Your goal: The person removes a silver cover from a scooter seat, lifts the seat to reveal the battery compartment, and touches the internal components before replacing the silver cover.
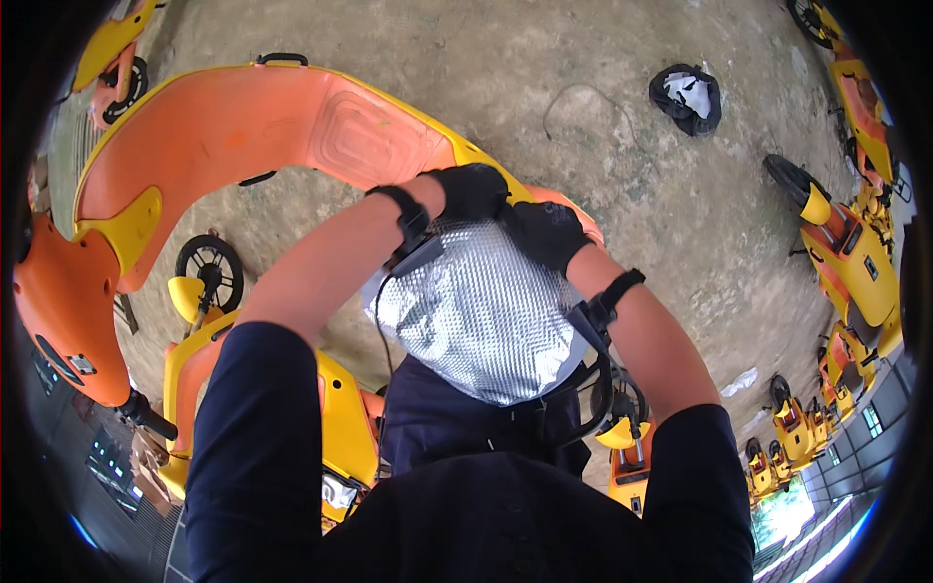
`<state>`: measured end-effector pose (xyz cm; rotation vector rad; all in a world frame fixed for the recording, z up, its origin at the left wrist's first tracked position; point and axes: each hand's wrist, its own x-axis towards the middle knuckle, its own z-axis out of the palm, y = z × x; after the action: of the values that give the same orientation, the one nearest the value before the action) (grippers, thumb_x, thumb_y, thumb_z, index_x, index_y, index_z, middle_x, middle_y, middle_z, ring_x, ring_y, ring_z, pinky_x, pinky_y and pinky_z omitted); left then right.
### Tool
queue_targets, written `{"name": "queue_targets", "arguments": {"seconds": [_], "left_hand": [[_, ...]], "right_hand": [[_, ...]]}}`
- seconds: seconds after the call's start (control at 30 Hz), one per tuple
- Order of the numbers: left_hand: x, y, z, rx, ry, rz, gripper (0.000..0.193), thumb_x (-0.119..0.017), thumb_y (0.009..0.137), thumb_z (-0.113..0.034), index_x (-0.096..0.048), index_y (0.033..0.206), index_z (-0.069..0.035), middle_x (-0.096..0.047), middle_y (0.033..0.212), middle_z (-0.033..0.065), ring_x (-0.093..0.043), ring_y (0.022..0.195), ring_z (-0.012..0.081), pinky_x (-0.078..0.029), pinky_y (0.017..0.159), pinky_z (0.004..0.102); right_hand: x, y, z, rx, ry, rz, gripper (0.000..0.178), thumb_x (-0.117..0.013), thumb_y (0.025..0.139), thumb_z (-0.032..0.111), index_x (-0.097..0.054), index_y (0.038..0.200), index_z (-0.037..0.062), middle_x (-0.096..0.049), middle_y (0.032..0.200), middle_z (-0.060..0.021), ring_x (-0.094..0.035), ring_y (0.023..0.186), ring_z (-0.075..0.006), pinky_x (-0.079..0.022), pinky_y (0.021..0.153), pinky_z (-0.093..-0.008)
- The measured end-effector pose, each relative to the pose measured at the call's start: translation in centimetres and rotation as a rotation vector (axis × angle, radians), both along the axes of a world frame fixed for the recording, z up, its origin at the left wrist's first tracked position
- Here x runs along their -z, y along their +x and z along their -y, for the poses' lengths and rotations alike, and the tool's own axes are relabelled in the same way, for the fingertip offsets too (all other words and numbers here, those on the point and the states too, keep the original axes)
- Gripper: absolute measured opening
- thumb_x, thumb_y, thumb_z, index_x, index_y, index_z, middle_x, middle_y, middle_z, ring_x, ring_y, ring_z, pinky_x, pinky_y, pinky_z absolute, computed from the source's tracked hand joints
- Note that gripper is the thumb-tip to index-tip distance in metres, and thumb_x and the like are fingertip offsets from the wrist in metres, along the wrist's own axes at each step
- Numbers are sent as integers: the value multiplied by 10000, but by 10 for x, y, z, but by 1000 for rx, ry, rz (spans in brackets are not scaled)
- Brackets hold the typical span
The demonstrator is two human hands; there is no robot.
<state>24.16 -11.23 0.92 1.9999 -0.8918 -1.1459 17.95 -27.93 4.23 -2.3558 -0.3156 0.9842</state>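
A silver, textured foil cover (476, 311) bulges in front of my body, over what seems to be the scooter's seat; what lies beneath is hidden. My left hand (473, 191), in a black glove, is closed at the cover's far edge. Just to its right, my right hand (549, 235), gloved in black too, is curled on the same edge. The fingertips of both are mostly hidden. From there the orange and yellow scooter body (243, 117) curves away to the left, up to its orange front panel (68, 311) and a black handlebar grip (148, 416).
Several yellow scooters (853, 267) stand along the right side. Another yellow scooter (345, 408) is close behind my left arm. On the concrete floor (466, 68) lie a black bag with white stuff inside (686, 99) and a white scrap (739, 381).
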Motion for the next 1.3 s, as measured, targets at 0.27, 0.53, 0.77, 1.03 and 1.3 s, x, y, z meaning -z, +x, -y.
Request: {"name": "queue_targets", "arguments": {"seconds": [0.27,0.53,0.77,1.03,1.3], "left_hand": [[-5,48,-57,-642,-198,-52,255,-535,811,-59,-560,1065,-65,-607,809,43,-543,660,110,-448,561,235],[4,-249,-150,-1634,309,-16,364,-330,903,-281,-562,950,-5,-605,851,153,-575,764,281,-442,685,386],[15,-274,-72,-2087,261,-468,570,-252,913,-437,-583,918,26,-613,842,216,-593,808,288,-434,713,385],[67,-303,-75,-1696,120,-417,338,-328,883,-303,-528,1022,-69,-611,874,164,-578,866,278,-392,784,359],[13,-290,-94,-1840,-635,-653,216,-522,860,-143,-593,972,26,-628,955,88,-585,876,178,-404,793,318]], "right_hand": [[20,-7,1,-164,27,152,283,-345,888,275,-563,1014,147,-631,791,-103,-614,700,-286,-476,613,-394],[10,14,-4,-28,-74,-153,476,-324,899,417,-594,965,31,-593,933,-216,-557,893,-362,-434,766,-401],[14,28,11,-274,0,-59,504,-320,918,386,-573,829,-41,-593,785,-217,-562,735,-354,-420,658,-395],[9,33,7,-49,-40,-434,535,-294,923,451,-538,1020,-15,-600,902,-137,-560,769,-209,-433,704,-317],[32,48,42,369,5,-574,653,-275,910,504,-546,1067,-69,-614,998,-139,-557,896,-208,-419,782,-297]]}}
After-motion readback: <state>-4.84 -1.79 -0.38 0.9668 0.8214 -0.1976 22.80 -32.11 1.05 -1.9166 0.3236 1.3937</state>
